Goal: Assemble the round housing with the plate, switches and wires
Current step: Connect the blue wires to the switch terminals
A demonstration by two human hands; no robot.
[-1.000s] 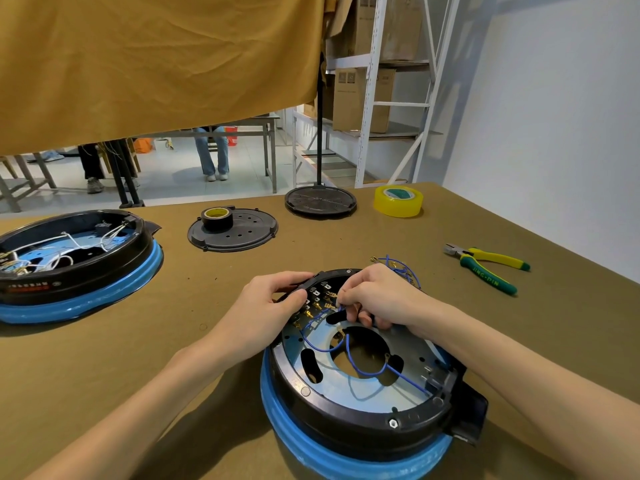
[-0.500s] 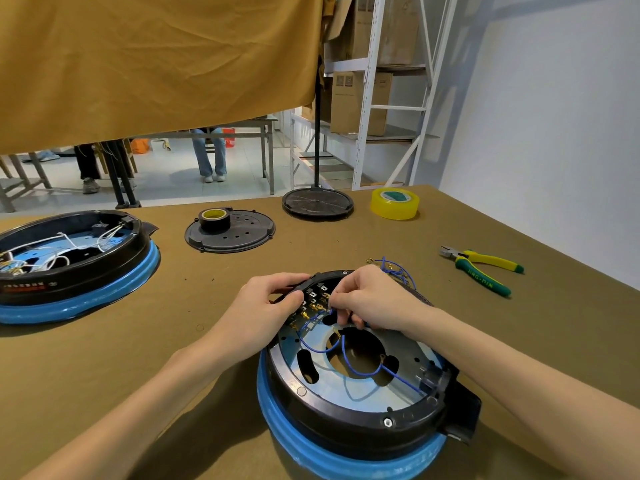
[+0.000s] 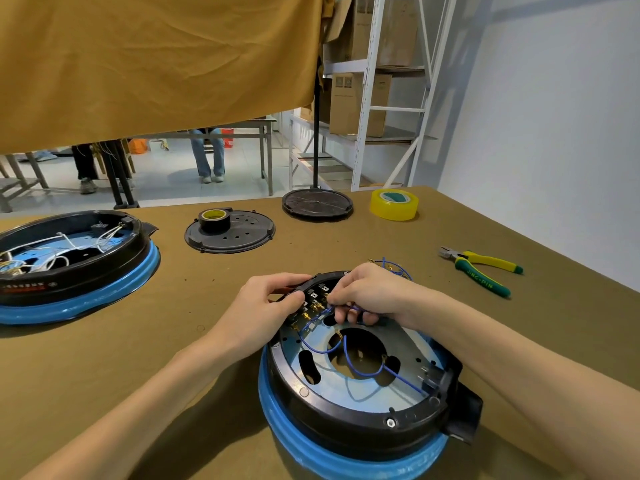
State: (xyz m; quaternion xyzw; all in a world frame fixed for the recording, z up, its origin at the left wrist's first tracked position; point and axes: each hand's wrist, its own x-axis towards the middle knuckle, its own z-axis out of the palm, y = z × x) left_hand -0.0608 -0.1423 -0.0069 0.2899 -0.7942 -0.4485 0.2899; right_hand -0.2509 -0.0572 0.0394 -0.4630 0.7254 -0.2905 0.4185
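Head view: left hand [image 3: 266, 306] grips housing [image 3: 346, 420] rim, right hand [image 3: 367, 294] pinches blue wire [image 3: 363, 374]; pliers [image 3: 481, 268] lie apart.

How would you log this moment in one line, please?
left hand grips round housing rim | right hand pinches blue wire at terminals

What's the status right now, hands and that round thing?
Left hand grips round housing rim. Right hand pinches blue wire at the switch terminals. Nothing in the way.
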